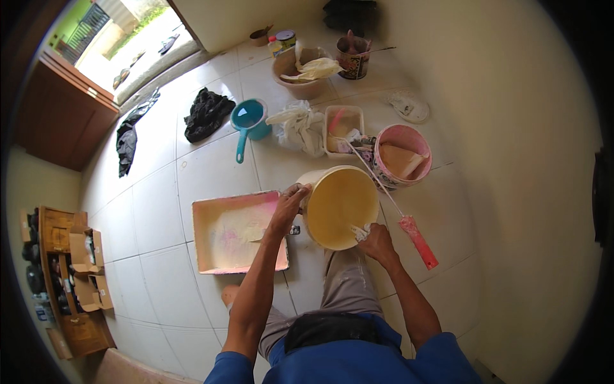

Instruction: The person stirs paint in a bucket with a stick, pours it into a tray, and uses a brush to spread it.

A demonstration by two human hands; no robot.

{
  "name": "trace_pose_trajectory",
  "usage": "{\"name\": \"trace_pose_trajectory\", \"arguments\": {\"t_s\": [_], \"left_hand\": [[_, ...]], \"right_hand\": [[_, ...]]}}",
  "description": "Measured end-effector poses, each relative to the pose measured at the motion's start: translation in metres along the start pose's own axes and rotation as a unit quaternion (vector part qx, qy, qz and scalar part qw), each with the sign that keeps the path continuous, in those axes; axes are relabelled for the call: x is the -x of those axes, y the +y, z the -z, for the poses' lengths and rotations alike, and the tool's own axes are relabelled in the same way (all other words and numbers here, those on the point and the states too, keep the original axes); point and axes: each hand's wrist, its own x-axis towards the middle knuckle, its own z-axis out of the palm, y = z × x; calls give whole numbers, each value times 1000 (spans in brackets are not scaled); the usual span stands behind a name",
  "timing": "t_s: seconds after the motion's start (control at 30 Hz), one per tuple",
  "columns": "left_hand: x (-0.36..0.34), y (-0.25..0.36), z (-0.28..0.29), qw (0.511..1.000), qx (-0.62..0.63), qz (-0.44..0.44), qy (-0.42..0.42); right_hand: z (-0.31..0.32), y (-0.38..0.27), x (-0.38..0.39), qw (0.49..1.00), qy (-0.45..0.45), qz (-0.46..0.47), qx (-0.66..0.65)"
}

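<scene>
Blue shirt nearest; bucket between left fingers, right fingers.

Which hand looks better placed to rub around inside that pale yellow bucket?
Probably the right hand: it holds a crumpled white wad at the inside of the bucket, near the rim. The left hand holds the bucket's left side, seemingly steadying it.

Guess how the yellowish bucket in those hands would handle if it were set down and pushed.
The bucket seems stiff, its rim round and unbuckled. It may be light, as no clear contents show inside. Tipped onto its curved wall, it would likely roll.
</scene>
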Motion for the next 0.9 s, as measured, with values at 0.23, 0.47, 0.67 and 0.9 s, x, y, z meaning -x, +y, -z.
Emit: {"name": "trace_pose_trajectory", "arguments": {"t_s": [0.23,0.47,0.67,0.9], "left_hand": [[13,2,28,999,24,-1,-20],[29,0,41,999,23,22,-15],[12,-12,31,1000,17,12,7],[-1,-20,9,1000,10,13,0]], "right_hand": [[-11,-35,-10,987,73,114,-91],[-36,-13,15,997,30,54,-44],[-26,-36,-14,984,29,128,-119],[-27,14,-20,998,33,33,-29]]}}
